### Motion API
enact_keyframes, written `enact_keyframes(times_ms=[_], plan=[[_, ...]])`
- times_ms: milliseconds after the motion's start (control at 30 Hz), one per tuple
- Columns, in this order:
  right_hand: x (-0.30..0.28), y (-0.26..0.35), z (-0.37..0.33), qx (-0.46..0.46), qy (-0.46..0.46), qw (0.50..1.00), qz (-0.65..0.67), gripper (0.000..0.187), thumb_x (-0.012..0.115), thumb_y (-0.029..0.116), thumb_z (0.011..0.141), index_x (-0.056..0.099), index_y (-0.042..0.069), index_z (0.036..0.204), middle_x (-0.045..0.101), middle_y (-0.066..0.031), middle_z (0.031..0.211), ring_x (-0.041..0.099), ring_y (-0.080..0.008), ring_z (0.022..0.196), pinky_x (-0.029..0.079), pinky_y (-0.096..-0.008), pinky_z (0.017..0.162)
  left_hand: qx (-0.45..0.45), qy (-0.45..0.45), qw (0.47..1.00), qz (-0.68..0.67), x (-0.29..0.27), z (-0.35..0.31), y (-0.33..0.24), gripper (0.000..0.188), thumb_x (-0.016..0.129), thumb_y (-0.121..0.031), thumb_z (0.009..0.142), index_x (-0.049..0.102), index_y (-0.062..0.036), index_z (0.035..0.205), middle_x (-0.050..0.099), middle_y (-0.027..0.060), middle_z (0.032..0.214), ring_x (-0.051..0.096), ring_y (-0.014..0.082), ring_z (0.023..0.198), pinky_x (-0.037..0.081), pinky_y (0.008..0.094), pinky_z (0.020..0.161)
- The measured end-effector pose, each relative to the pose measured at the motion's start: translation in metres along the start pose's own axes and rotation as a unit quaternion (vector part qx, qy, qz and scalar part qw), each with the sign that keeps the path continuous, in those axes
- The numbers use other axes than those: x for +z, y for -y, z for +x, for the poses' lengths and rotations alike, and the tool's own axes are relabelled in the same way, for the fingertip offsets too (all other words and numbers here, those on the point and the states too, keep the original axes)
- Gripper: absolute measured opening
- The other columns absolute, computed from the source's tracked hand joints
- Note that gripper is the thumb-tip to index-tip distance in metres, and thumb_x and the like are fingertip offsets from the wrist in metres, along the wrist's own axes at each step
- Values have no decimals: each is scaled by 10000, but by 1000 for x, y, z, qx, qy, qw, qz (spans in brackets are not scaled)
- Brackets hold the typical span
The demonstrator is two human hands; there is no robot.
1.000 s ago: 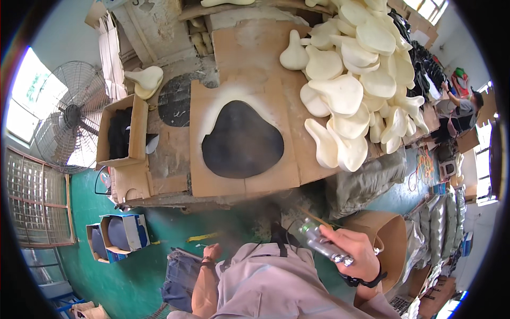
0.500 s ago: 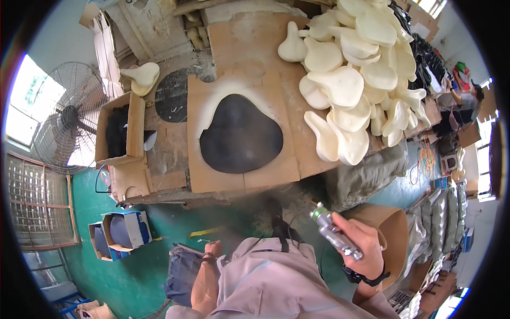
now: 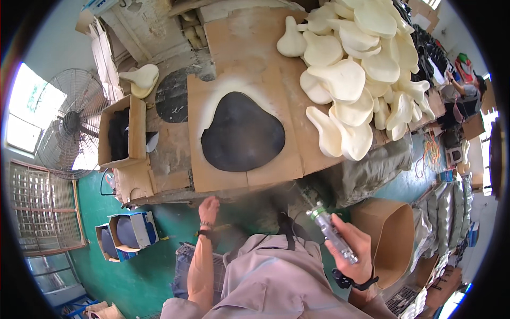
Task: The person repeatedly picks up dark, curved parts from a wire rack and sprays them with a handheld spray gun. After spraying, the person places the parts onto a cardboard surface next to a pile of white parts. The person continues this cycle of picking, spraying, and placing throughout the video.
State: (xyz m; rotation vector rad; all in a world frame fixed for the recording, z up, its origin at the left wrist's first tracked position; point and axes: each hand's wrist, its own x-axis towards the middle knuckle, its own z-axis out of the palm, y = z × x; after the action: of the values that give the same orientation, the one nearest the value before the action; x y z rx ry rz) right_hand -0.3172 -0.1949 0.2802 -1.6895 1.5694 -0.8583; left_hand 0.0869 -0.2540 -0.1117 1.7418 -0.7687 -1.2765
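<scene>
My right hand (image 3: 351, 245) is wrapped round a silver spray gun (image 3: 330, 232) with a green ring near its nozzle, held off the table's front edge. My left hand (image 3: 208, 209) is near that edge, its fingers curled in and nothing visible in them. Beyond both hands, a black rounded-triangular saddle cover piece (image 3: 243, 133) lies flat on a cardboard sheet (image 3: 289, 159). Pale overspray surrounds its narrow far end. A large heap of cream foam bicycle saddle pads (image 3: 340, 82) covers the right side of the table.
An open carton (image 3: 139, 133) of dark pieces stands at the table's left, near a wire fan (image 3: 70, 122). Two more foam pads (image 3: 141, 78) lie behind it. Boxes with dark pads (image 3: 127, 232) sit on the green floor. A large carton (image 3: 393, 239) stands beside my right hand.
My left hand has risen from beside my lap toward the table's front edge. My right hand and the spray gun have shifted only slightly. The black piece lies as before.
</scene>
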Motion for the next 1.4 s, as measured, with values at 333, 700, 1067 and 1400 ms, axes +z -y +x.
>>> enact_keyframes(times_ms=[333,700,1067,1400], plan=[[-35,-17,-14,43,-32,998,-40,533,717,-37,755,612,-33,1277,671,-155,870,643,-239,710,502,-304,671,125,-208,911,333,95,100,-90,262,780,-218,788,703,-107,1013,664,69,863,654,255,855,521,401,800],[-15,-56,-8,51,-27,998,23,572,736,-32,749,605,6,1304,680,-179,931,655,-311,742,510,-334,684,36,-248,967,-53,113,118,-122,154,741,-100,784,682,-73,923,596,98,997,629,252,877,538,410,843],[-10,-79,3,25,-2,1000,-9,609,743,-51,727,590,10,1313,661,-174,903,655,-339,756,517,-359,688,-280,-13,786,-551,143,155,-161,119,636,-19,884,569,15,976,610,112,933,599,241,895,573,375,778],[-6,-79,15,-4,33,999,5,581,757,-31,725,610,8,1286,674,-192,967,656,-365,801,528,-365,724,53,95,838,-535,151,151,-359,104,671,-55,744,609,-122,793,653,49,775,633,220,685,548,374,730]])
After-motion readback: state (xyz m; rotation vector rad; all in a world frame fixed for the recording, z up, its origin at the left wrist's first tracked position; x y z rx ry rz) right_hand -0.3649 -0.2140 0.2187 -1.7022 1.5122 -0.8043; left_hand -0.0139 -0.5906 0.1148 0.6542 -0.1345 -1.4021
